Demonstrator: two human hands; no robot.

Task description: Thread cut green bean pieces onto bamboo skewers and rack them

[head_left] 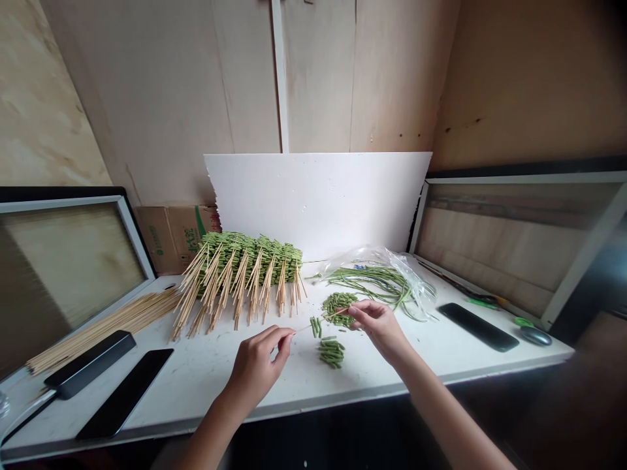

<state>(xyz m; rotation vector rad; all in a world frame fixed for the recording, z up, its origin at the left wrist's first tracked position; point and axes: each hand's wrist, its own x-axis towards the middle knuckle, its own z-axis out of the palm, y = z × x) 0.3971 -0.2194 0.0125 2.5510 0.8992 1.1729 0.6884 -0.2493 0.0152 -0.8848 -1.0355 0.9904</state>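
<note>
My left hand (262,359) pinches the near end of a thin wooden skewer (304,328) between thumb and fingers. Over the table, my right hand (375,323) has its fingertips closed at the skewer's other end. A few cut green bean pieces (316,327) cross the skewer between the hands; whether they are threaded on it or lie behind it, I cannot tell. Just below is a small bunch of bean pieces (332,353). Behind my right fingers sits a larger heap of cut pieces (337,303), partly hidden.
Many filled bean skewers (255,254) are stacked at the back left, sticks forward. Bare skewers (105,323) lie left. Long beans (367,279) rest in a plastic bag (414,281). Black phones (127,391), a black box (91,364) and a mouse (535,335) are also on the white table (294,391).
</note>
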